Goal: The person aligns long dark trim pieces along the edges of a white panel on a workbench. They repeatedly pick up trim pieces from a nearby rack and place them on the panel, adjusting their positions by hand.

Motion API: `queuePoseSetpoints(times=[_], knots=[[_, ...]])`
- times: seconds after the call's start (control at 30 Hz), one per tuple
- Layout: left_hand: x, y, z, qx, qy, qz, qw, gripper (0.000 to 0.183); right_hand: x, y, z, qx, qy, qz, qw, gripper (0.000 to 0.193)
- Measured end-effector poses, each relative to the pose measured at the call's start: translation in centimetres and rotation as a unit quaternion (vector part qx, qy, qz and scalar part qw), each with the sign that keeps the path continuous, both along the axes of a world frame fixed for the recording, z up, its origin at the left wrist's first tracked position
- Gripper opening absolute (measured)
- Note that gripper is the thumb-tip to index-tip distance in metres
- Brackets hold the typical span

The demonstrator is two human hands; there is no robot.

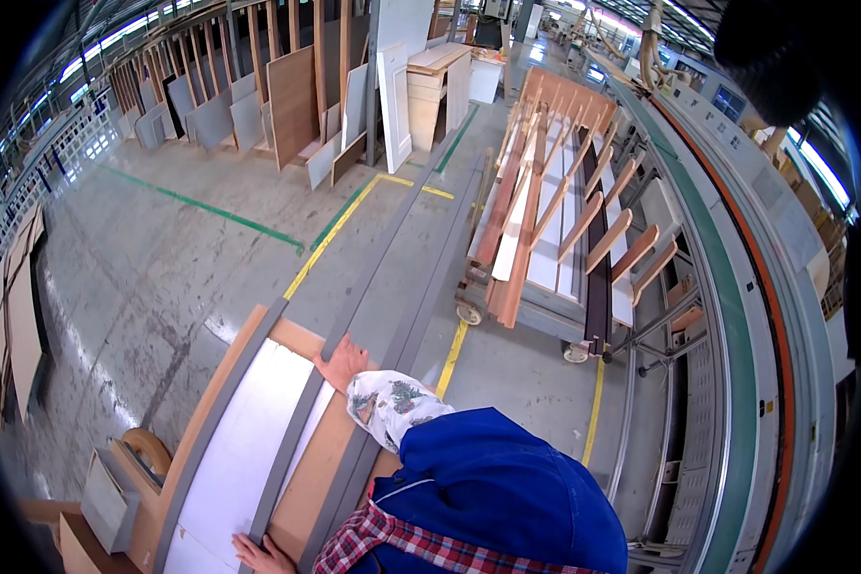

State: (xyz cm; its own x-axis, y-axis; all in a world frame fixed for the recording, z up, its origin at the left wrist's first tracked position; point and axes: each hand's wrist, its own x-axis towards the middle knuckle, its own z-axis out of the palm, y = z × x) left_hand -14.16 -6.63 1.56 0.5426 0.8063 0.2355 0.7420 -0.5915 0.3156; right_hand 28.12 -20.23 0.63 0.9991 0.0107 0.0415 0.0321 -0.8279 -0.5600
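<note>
The right hand lay flat on a long grey wooden strip, and the left hand pressed its near end, both grips open-palmed, not clenched. Beneath the grips lay a stack of white and brown panels. Steady sliding seemed wise, keeping the strip parallel. Beyond the right grip stood a wheeled rack of boards on the grey concrete floor.

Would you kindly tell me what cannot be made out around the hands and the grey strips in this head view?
- Left hand: cut off by the lower edge; its grip on the grey strip is unclear.
- Right hand: palm hidden; only its back shows.
- Forearms: covered by the blue jacket.
- Far ends of the strips: too small to tell.
</note>
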Motion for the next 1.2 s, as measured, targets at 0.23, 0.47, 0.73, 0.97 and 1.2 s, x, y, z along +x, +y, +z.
queuePoseSetpoints(times=[0.23,0.47,0.73,0.97,1.2], knots=[[1.3,-2.5,5.7,-0.018,0.174,0.122,0.977,0.067,0.2,-0.2,0.1,0.010,0.026,0.016,0.999,0.086],[0.1,0.4,-0.5,0.033,0.098,0.122,0.987,0.050,0.1,-0.5,1.6,0.004,0.124,0.031,0.992,0.081],[0.1,1.8,-2.2,-0.043,0.092,0.105,0.989,0.056,-1.1,0.2,4.8,-0.034,0.088,0.029,0.995,0.077],[1.8,1.4,-1.1,0.051,-0.028,0.094,0.994,0.051,-0.9,0.0,3.2,-0.049,0.102,0.055,0.992,0.075],[3.8,1.4,-2.3,0.002,-0.101,0.150,0.983,0.056,0.2,0.4,0.1,-0.033,0.029,0.053,0.998,0.070]])
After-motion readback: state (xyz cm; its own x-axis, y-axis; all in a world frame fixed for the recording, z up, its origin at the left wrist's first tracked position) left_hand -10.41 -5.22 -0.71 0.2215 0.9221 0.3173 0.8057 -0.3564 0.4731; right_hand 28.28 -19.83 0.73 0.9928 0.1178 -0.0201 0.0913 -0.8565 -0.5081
